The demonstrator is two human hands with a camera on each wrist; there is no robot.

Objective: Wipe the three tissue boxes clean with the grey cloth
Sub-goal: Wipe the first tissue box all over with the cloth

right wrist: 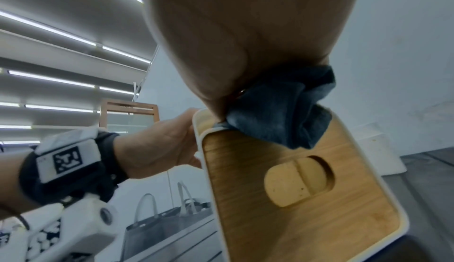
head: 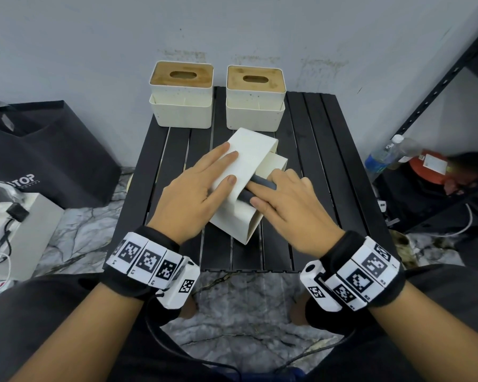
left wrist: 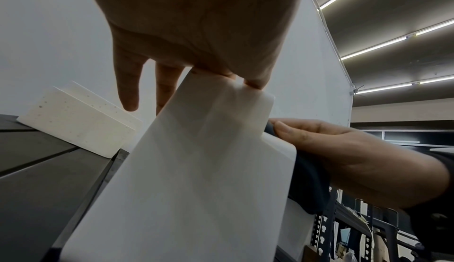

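Against tipped box [head: 249, 172] (lid rightward): cloth [head: 261, 184]

Black slatted table [head: 309, 139], three tissue boxes [head: 181, 106].

The right hand [head: 290, 205] hides most of the grey cloth [head: 261, 185] against the tipped tissue box [head: 246, 172]

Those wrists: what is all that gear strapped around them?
Each bare hand, left hand and right hand, has a black padded wristband carrying white blocks printed with black square codes. A small white camera housing sits on each inner wrist, and black cables trail back. The sleeves are dark.
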